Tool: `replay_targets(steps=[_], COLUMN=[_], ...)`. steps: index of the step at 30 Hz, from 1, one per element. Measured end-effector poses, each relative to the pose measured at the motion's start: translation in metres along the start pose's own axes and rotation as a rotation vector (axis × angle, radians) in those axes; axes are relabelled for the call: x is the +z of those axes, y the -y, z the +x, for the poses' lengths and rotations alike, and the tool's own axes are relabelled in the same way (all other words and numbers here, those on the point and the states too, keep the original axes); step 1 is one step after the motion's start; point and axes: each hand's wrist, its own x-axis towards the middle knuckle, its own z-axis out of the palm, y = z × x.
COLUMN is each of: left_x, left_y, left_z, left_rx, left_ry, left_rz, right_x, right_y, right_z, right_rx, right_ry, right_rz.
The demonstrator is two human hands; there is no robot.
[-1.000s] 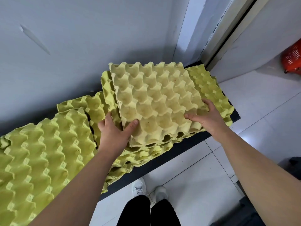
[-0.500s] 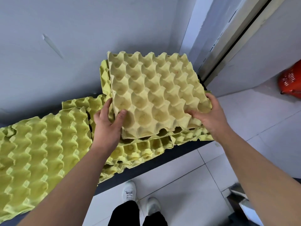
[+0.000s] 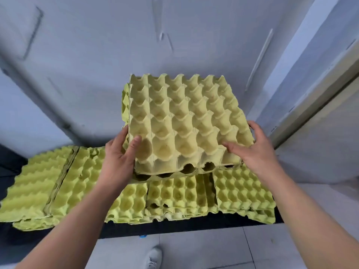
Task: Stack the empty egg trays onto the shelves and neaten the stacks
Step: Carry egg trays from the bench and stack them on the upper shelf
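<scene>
At 6 o'clock, nearest the camera, a white shoe (image 3: 154, 257) stands on the pale tiled floor (image 3: 194, 251). Both bare forearms enter from the lower corners and converge toward the centre.

Beyond the floor, a black shelf (image 3: 174, 225) runs from 9 o'clock to 3 o'clock. It carries loose, uneven stacks of green egg trays: a left stack (image 3: 38, 183) at 8 o'clock, a middle stack (image 3: 171, 195) at 6 o'clock and a right stack (image 3: 242, 191) at 4 o'clock. The stacks overlap at their edges and their corners do not line up.

At the centre, a small stack of pale yellow held trays (image 3: 184, 123) is raised above the shelf stacks, clear of them, with its far edge tilted upward. At least two trays are visible at the near edge, nested together; the cups are empty.

The left hand (image 3: 118, 158) grips the near left corner at 9 o'clock of the held trays, thumb pressed into a corner cup on the top face, fingers wrapped round the left edge. The right hand (image 3: 256, 150) grips the near right corner at 3 o'clock, thumb lying across the top face, fingers curled behind the right edge. Both hands are closed on the held trays.

Farthest, a grey-white scuffed wall (image 3: 97, 65) fills 10 to 1 o'clock, with a pale door frame (image 3: 310, 94) at 2 o'clock
</scene>
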Motion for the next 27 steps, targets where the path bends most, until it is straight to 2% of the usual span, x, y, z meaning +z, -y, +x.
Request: replay_targets(steps=[7,13,20,27], left_x=[-0.106,-0.198,-0.316,-0.455], left_y=[-0.052,-0.1,-0.139,-0.129], left_z=[-0.051,-0.098,-0.157,-0.209], left_rx=[0.049,0.188,0.274,0.265], left_ry=[-0.217,-0.369,-0.562,-0.67], left_rz=[-0.1,-0.122,-0.109,-0.179], right_x=[0.036,0.082,0.163,0.267], right_y=[0.115,0.208,0.31,0.392], right_z=[-0.025,-0.051,-0.101,-0.178], right_rx=[-0.216,-0.383,-0.532,-0.595], right_ry=[0.122,0.209,0.322,0.418], right_rz=[0.005,0.07,0.152,0.182])
